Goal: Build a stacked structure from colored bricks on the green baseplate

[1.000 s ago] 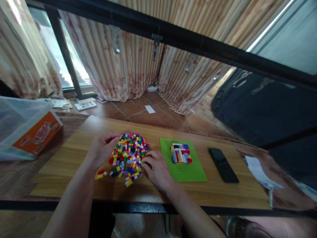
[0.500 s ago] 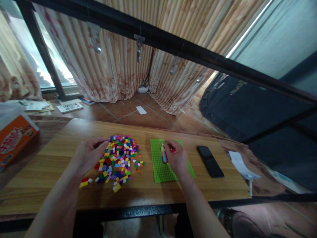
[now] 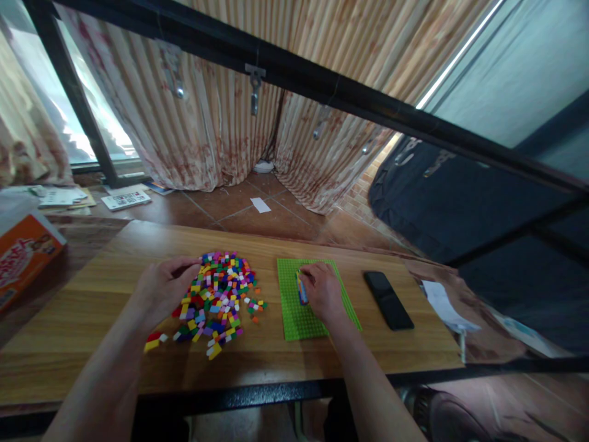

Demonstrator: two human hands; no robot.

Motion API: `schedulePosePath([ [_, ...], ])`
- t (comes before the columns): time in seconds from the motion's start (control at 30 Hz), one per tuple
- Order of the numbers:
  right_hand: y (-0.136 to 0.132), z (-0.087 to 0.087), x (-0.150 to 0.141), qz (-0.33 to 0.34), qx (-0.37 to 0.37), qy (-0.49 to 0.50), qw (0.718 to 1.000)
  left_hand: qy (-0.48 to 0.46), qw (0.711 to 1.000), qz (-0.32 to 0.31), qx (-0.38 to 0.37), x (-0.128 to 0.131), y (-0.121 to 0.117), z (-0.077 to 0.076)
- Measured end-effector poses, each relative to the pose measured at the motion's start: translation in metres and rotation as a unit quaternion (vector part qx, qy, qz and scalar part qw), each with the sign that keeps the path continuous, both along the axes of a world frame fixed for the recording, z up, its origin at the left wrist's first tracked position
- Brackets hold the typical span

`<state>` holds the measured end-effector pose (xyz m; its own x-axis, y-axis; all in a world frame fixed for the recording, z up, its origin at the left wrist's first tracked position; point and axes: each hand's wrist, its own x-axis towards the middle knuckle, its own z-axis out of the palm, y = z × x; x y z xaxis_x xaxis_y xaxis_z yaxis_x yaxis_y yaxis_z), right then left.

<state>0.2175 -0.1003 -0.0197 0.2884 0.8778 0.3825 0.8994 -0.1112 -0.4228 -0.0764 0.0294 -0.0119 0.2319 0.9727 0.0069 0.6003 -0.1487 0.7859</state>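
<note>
My left hand (image 3: 164, 287) is at the left edge of a heap of small multicoloured toy bricks (image 3: 225, 282). Its fingers are loosely curled, with a gap between thumb and forefinger and nothing visible in them. Over the green studded baseplate (image 3: 292, 322), my right hand (image 3: 324, 291) has its fingers pinched together. Their tips touch a small row of joined bricks (image 3: 302, 291), mostly blue and yellow, standing on the plate. Whatever brick is in the pinch is hidden by the fingers.
A black phone (image 3: 389, 299) lies to the right of the baseplate. A few stray bricks (image 3: 151, 344) are near the table's front left. An orange box (image 3: 30, 255) stands beyond the left edge, and white paper (image 3: 446, 304) lies at the right.
My right hand has turned and closed in over the joined bricks. The red brick seen by its fingers before is now hidden. My left hand stays almost still.
</note>
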Motion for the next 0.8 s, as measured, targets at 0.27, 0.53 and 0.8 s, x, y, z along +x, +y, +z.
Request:
schedulePosePath([
  [0.27,0.001,-0.003,-0.002,-0.038,0.010,-0.032,0.999,0.012,0.999,0.014,-0.038,0.005,-0.005,0.014],
  [0.53,0.006,-0.008,-0.005,-0.094,0.027,0.004,0.995,0.043,0.999,0.010,-0.006,0.004,-0.006,0.015],
  [0.8,0.008,-0.004,-0.009,-0.129,0.003,0.006,0.992,0.053,0.999,-0.007,-0.008,0.004,-0.003,0.013],
])
